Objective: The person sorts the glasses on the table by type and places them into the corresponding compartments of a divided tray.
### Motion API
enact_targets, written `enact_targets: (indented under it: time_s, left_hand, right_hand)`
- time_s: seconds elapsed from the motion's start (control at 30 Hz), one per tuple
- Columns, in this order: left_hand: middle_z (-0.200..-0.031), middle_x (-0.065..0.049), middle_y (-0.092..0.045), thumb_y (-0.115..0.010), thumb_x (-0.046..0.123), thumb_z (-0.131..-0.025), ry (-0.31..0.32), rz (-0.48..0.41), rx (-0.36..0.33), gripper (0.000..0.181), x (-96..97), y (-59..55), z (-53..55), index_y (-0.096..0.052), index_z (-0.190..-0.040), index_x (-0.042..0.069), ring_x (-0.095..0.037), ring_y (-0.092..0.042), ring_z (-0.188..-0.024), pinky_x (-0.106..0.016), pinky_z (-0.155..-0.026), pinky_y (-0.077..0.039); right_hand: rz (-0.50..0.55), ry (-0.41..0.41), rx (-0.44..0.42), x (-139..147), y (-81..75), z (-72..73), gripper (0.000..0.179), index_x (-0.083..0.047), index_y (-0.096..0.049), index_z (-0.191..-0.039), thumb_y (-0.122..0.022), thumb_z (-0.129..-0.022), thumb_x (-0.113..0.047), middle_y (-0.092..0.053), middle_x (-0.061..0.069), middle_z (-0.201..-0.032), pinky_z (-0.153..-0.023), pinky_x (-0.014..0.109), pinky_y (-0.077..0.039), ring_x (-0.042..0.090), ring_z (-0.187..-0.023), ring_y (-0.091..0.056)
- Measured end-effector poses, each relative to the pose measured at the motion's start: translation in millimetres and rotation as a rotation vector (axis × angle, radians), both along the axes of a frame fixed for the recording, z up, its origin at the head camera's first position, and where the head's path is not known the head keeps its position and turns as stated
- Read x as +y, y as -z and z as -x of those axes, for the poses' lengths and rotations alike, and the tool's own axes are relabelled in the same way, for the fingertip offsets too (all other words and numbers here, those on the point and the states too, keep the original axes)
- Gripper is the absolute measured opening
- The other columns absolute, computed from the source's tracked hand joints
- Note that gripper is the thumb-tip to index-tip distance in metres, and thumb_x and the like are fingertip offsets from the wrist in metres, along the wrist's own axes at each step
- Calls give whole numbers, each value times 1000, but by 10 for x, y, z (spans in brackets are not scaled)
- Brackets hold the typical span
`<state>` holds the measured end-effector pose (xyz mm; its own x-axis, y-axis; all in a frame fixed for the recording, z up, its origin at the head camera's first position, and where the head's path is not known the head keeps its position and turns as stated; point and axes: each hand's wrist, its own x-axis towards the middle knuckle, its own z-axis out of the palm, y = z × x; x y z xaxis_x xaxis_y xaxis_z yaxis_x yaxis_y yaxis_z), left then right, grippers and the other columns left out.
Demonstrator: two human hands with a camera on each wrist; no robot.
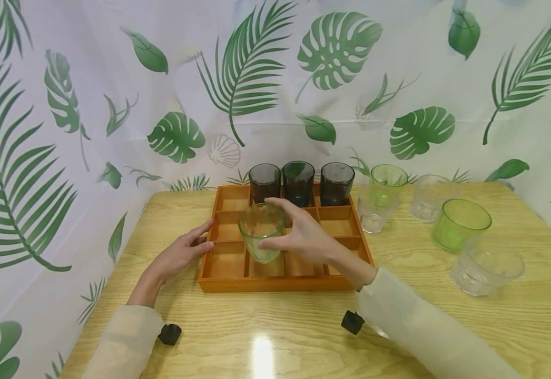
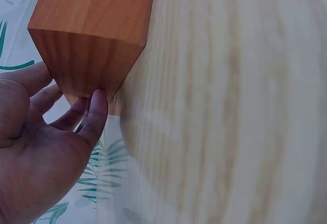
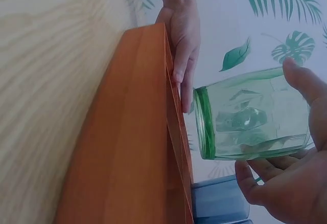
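My right hand (image 1: pixel 306 234) holds a light green drinking glass (image 1: pixel 262 223), thumb on one side and fingers on the other. In the right wrist view the glass (image 3: pixel 245 116) is raised over the orange-brown wooden divided box (image 1: pixel 275 285), its thick base towards the compartments. At the box's left wall, my left hand (image 1: pixel 180 257) rests with its fingertips against the wood; the left wrist view has its fingers (image 2: pixel 94 116) touching the corner end. Three dark grey glasses (image 1: pixel 264 184) stand side by side in the back row of compartments.
Right of the box, a green glass (image 1: pixel 389 176) sits in a colourless glass (image 1: pixel 372 215). Farther right stand another green glass (image 1: pixel 460 226) and colourless glasses (image 1: pixel 429 197) (image 1: pixel 486 268). A leaf-print cloth (image 1: pixel 266 142) hangs behind the wooden table (image 1: pixel 209 337).
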<state>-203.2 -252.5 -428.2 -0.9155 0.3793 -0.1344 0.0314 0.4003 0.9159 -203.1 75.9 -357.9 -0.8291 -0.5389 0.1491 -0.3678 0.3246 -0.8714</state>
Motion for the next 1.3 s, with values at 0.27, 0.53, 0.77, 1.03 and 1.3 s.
enact_targets:
  time_s: [0.27,0.53,0.77,1.03,1.3]
  left_hand:
    - [-172,-12,-11,-52,24,-111,7,3,-1,67,3,10,5,-16,-167,16,-41,-16,-155,-57,-121,-24]
    - [-172,-13,-10,-52,24,-111,9,9,3,68,-2,8,2,-16,-167,15,-42,-17,-154,-58,-120,-24]
    - [-172,-11,-11,-53,26,-110,-2,20,-6,68,3,7,8,-16,-168,18,-41,-19,-154,-57,-121,-25]
    - [-172,-9,-11,-52,24,-111,-6,23,-12,68,10,14,10,-16,-168,19,-41,-19,-154,-57,-121,-25]
    - [-172,-9,-11,-52,23,-111,-4,2,-13,67,12,28,15,-16,-168,19,-40,-17,-155,-57,-121,-24]
  right_hand:
    - [-42,89,29,-63,-18,230,91,-13,-36,-160,-86,-86,-33,-45,14,-155,-96,49,-53,30,-116,-59]
    - [-57,142,22,-125,16,434,92,-10,-36,-160,-86,-87,-34,-42,14,-158,-101,51,-48,33,-123,-52]
    - [-42,156,16,-121,79,515,89,-9,-36,-159,-85,-88,-32,-48,14,-153,-101,49,-48,30,-120,-54]
    - [-63,157,-17,-118,149,522,96,-7,-33,-160,-88,-86,-32,-39,16,-159,-102,50,-47,32,-120,-51]
    - [-100,129,-14,-111,403,629,107,-6,-34,-159,-90,-78,-50,-38,20,-159,-107,55,-46,36,-129,-52]
